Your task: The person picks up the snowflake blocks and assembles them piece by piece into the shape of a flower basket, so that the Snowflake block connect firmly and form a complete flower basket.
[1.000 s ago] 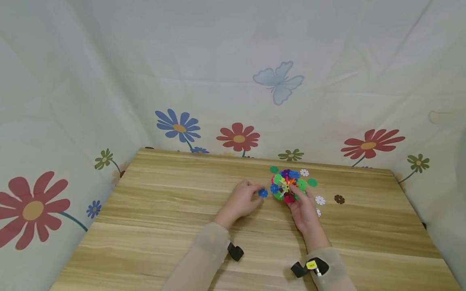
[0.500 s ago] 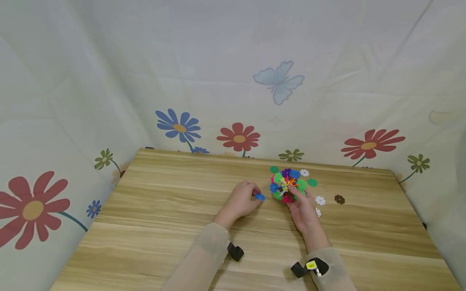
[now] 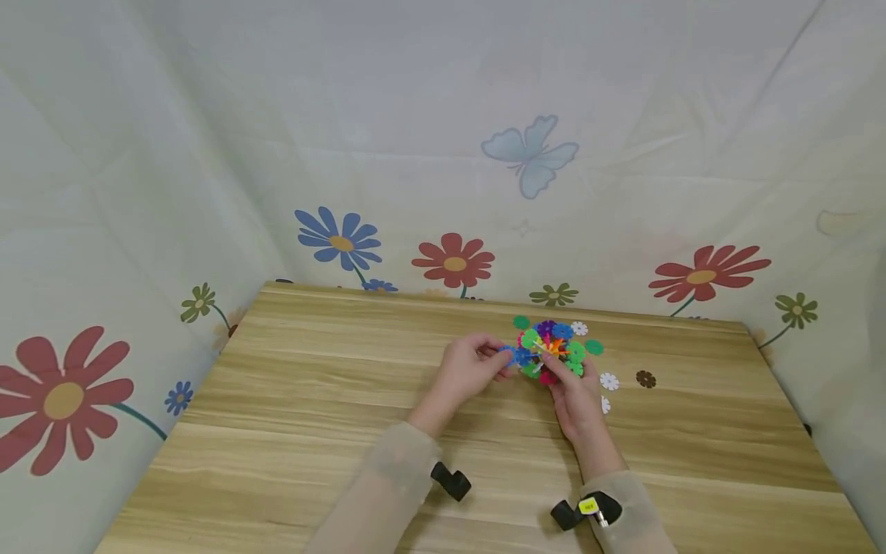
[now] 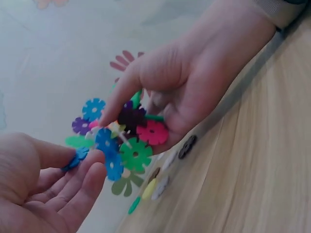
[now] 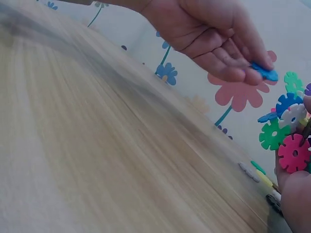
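Note:
My left hand (image 3: 471, 368) pinches a blue notched snowflake disc (image 5: 266, 73) between thumb and fingers, at the left side of a ball-like cluster (image 3: 562, 331) of interlocking discs. Green, blue, pink, purple, white and orange pieces make up the cluster. From the right, my right hand (image 3: 580, 396) grips it, thumb over the near side. In the left wrist view, the pinched disc sits close to two blue discs (image 4: 114, 164) on the cluster. A gap shows between the pinched disc and the cluster in the right wrist view. My right fingers partly hide the cluster.
Loose discs lie around the cluster on the wooden table (image 3: 311, 369): a brown disc (image 3: 646, 378), a white disc (image 3: 609, 382) and a green disc (image 3: 521, 322) among several. A flower-printed cloth (image 3: 388, 138) stands behind the table's back edge.
My left hand first drew the blue disc back and turned it in its fingers, then moved right and up to the cluster. The right hand keeps its grip, with the cluster slightly turned.

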`<state>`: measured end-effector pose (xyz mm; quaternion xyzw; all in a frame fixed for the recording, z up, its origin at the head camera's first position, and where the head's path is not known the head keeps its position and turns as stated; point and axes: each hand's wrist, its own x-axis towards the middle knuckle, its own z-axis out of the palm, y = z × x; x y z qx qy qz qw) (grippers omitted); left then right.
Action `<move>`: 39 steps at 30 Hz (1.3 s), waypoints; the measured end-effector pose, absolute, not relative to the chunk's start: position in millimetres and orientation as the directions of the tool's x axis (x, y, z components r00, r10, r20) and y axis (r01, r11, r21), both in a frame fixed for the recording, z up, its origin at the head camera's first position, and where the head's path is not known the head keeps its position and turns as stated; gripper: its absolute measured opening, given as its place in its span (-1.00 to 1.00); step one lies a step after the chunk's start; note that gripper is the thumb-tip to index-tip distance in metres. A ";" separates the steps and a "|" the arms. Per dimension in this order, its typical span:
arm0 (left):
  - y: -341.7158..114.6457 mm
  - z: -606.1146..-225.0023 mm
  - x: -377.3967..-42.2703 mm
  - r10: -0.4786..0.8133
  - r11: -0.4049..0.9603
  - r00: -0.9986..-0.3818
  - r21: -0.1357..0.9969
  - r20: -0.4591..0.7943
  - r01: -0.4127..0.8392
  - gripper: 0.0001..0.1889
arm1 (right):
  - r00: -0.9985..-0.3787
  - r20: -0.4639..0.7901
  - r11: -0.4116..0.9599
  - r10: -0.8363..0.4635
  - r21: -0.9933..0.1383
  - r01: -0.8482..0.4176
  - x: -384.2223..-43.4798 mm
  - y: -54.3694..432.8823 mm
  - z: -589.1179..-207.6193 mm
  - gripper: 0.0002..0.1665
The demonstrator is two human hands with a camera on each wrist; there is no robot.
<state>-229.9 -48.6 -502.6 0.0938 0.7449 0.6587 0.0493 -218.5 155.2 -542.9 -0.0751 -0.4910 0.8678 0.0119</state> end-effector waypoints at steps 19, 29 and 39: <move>-23.7 -503.7 -217.3 0.124 0.140 -0.988 0.984 0.092 0.109 -0.89 | -0.981 -0.003 -0.466 0.193 -0.880 -0.089 -216.2 147.6 -542.6 -0.44; -18.9 -503.6 -212.5 0.104 0.126 -0.987 0.982 0.126 0.139 -0.90 | -0.975 -0.007 -0.489 0.221 -0.866 -0.104 -216.5 147.0 -541.3 -0.42; -15.7 -506.0 -212.0 0.086 0.124 -0.987 0.981 0.140 0.150 -0.88 | -0.976 0.015 -0.481 0.219 -0.868 -0.121 -216.0 146.6 -541.7 -0.44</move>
